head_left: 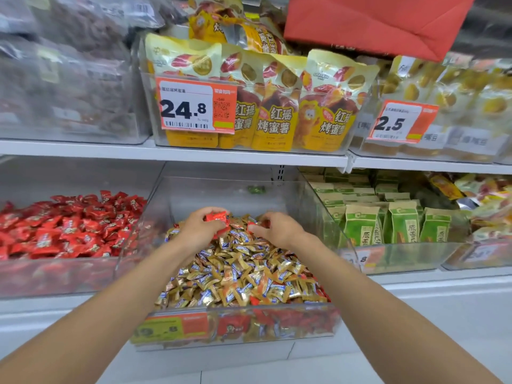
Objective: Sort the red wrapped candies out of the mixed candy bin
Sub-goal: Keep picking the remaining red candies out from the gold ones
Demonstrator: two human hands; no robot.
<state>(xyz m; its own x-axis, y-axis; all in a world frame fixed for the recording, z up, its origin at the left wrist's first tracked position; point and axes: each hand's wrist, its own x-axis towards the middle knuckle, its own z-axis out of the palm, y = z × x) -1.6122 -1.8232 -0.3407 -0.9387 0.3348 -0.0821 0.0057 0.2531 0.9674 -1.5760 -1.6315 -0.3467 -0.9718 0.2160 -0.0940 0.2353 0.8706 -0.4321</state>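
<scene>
red candies [217,218] are bunched in the left hand [201,227], fingers [206,212] curled round them, at the back of the mixed bin [249,306]; the right hand [278,230] pinches one more from the gold pile [243,273]. grip firmly and lift clear, shedding any gold ones.

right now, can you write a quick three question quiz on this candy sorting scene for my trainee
1. True or false: the left hand holds red wrapped candies.
2. What stands left of the clear plastic mixed candy bin? A green paper packets; B a clear plastic bin of red candies; C yellow pouches.
3. Fill in: most sweets in the mixed bin have shiny ___ wrappers.
Key: 1 true; 2 B; 3 gold.
</scene>
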